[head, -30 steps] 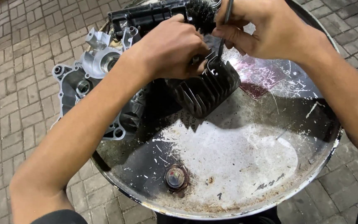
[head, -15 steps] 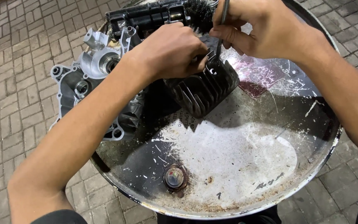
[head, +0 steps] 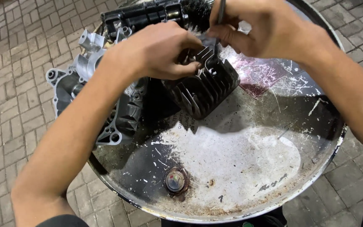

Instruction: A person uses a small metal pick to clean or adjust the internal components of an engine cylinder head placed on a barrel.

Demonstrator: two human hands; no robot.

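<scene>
A black finned engine cylinder point(head: 204, 88) lies tilted on the round top of a steel drum point(head: 232, 168). My left hand point(head: 156, 50) grips its upper end and steadies it. My right hand point(head: 269, 29) pinches a thin metal tool point(head: 221, 10) upright just above the cylinder's top edge; the tool's tip is hidden behind my fingers. A black bristle brush point(head: 196, 12) pokes out behind my hands.
A silver engine crankcase point(head: 85, 75) hangs over the drum's left rim, and a black engine part point(head: 143, 17) lies at the far edge. A capped bung point(head: 175, 181) sits near the drum's front. Grey paving bricks point(head: 17, 75) surround the drum.
Both hands stay at the cylinder. My right hand has shifted slightly with the tool, and the cylinder has turned a little under my left hand.
</scene>
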